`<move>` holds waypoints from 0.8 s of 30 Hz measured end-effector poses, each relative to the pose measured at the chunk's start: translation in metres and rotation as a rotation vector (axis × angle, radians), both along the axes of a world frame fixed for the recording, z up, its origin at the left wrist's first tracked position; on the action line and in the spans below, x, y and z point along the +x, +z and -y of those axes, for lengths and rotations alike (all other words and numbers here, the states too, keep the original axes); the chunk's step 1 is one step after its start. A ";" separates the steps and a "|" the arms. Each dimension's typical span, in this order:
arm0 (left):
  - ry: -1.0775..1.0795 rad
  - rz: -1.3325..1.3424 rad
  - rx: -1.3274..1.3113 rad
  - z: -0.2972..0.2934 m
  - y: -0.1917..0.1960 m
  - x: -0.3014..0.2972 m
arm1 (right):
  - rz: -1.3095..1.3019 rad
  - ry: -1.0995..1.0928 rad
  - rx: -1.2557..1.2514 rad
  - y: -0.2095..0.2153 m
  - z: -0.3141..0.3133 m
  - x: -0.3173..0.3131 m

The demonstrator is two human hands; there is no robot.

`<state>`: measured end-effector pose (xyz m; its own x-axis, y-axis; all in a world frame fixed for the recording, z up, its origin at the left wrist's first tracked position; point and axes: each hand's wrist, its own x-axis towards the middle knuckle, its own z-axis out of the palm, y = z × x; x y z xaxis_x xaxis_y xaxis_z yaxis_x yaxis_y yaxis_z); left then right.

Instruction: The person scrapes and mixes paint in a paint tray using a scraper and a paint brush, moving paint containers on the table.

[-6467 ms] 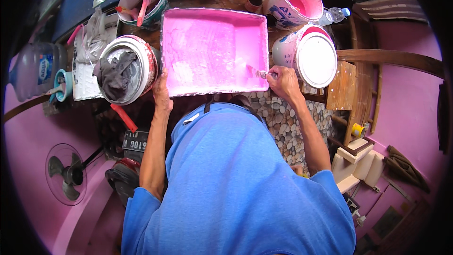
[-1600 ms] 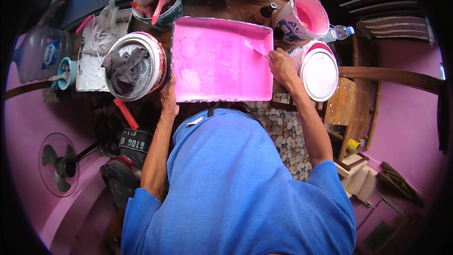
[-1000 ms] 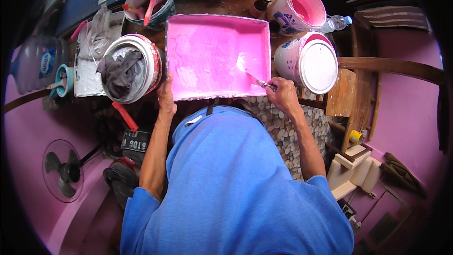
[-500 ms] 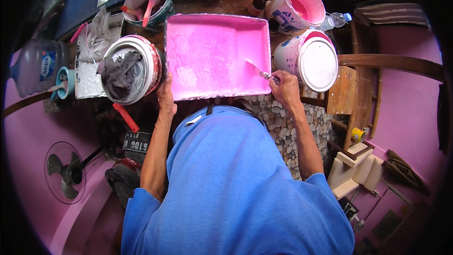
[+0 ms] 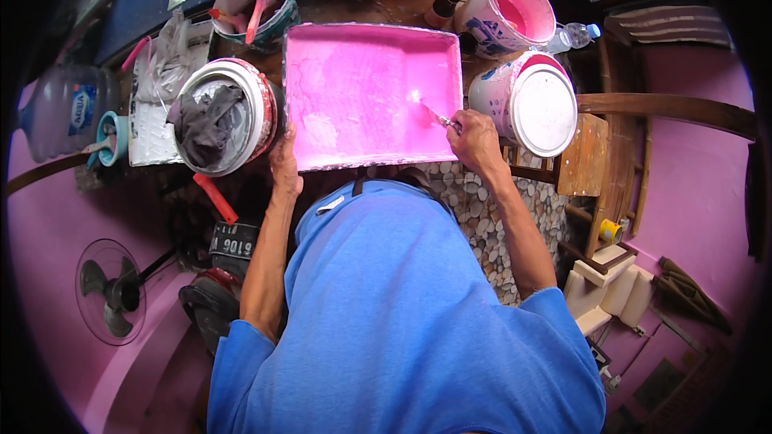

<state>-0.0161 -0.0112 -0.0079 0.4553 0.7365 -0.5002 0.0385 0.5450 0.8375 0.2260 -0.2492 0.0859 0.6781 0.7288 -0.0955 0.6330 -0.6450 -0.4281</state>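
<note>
A rectangular paint tray, coated inside with pink paint, lies before me at the near edge of the wooden table. My left hand grips its near left corner, thumb and fingers closed on the rim. In my right hand is a putty knife, held by its handle over the tray's right part. Its blade points up and left against the pink inner surface, by a bright glint. My right fingers are wrapped round the handle and hide most of it.
Left of the tray stands a bucket topped with a dark rag. On the right are a white-lidded bucket, an open pink-paint bucket and a dark bottle. A bucket with brushes sits behind. A fan is at lower left.
My right hand and the putty knife have shifted left and slightly up, farther over the tray. My left hand stays on the tray's corner.
</note>
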 end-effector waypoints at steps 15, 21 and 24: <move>0.003 -0.031 -0.001 0.004 0.003 -0.001 | -0.067 -0.101 0.041 0.010 -0.015 0.024; -0.002 -0.008 0.003 0.001 -0.008 -0.003 | -0.001 0.036 -0.040 -0.002 -0.017 0.022; 0.008 -0.020 0.005 0.003 -0.003 -0.003 | -0.186 -0.066 0.023 0.014 -0.023 0.024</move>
